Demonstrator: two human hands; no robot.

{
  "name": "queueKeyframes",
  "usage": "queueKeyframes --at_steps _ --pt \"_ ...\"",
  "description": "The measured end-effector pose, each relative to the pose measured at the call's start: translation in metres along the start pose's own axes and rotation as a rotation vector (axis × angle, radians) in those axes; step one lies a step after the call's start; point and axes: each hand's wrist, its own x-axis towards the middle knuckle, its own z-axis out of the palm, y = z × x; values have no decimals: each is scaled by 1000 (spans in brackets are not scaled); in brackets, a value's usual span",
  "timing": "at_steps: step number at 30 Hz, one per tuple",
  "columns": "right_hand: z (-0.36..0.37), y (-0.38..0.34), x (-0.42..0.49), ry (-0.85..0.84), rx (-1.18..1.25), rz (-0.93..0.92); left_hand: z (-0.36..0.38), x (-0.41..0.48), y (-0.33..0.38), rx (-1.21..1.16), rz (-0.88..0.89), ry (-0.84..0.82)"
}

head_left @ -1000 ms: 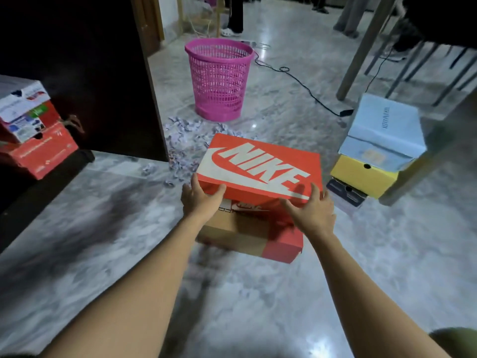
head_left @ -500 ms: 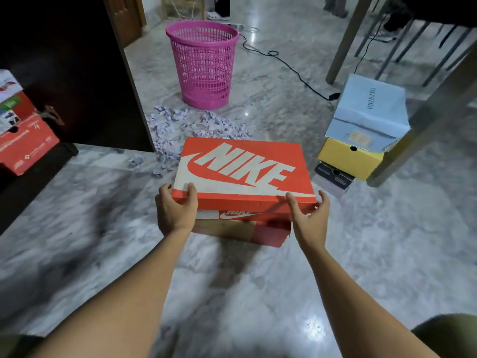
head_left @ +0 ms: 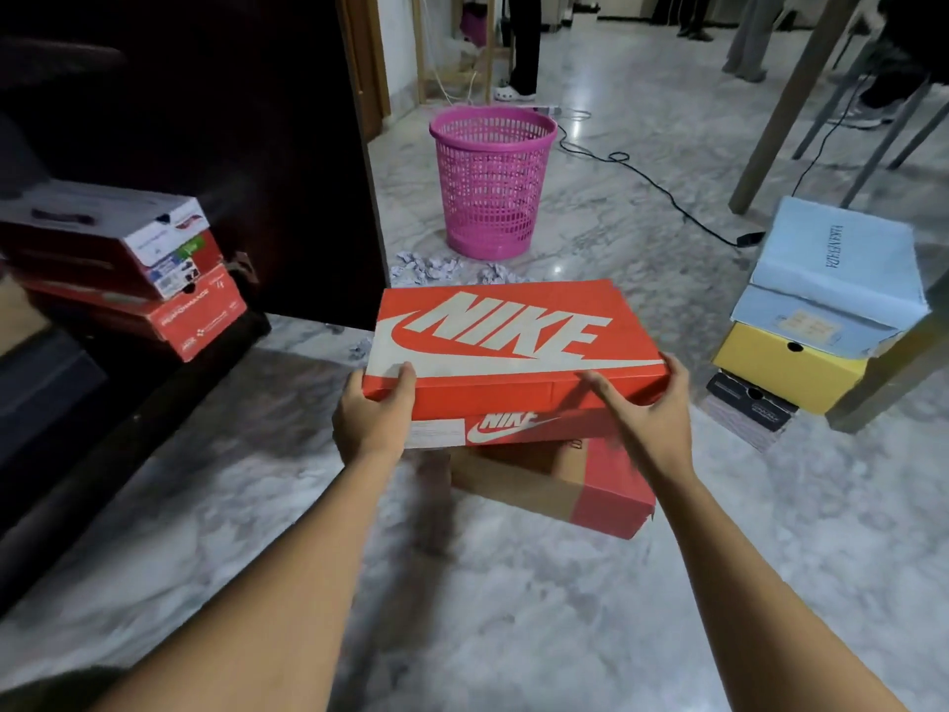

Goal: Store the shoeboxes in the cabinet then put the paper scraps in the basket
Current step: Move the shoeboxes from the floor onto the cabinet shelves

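Marble floor [head_left: 513,608]; left grip [head_left: 372,413], right grip [head_left: 649,413] clasp orange shoebox [head_left: 503,331]; stacked shoeboxes [head_left: 154,280] inside cabinet [head_left: 102,429].

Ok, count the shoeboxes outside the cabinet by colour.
Orange box: 1
Brown-and-red box: 1
Blue box: 1
Yellow box: 1
Black box: 1
Total: 5

The Nike box [head_left: 508,341] has risen higher over the brown box [head_left: 513,480], baring more of it. The right hand [head_left: 649,423] now wraps its near right corner, thumb spread across the front.
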Motion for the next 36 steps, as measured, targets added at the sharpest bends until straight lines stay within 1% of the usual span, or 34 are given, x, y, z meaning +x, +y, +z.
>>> queueKeyframes --at_steps 6,9,13,14,16,20,24,27,31,33,36 --pt "63 -83 11 -98 134 -106 -87 38 56 -47 28 179" --pt "99 -134 19 -162 175 -140 -137 61 74 -107 30 218" --pt "143 -199 22 -252 171 -186 -205 76 101 -169 49 259" --pt "154 -214 21 -268 173 -198 -221 80 107 -173 66 292" --pt "175 -239 20 -306 190 -223 -248 87 120 -150 86 387" --pt "219 -276 20 -377 260 -283 -287 100 138 -137 130 516" --pt "259 -314 22 -444 354 -379 -324 103 156 -191 173 655" --pt "291 -346 26 -532 419 -438 -355 102 175 -201 213 835" --pt "331 -401 24 -614 508 -479 -394 100 199 -107 191 1040" --pt "348 -428 22 -650 555 -500 -412 99 214 -72 183 1105" --pt "373 -464 18 -725 613 -490 -434 105 234 -12 116 1185"
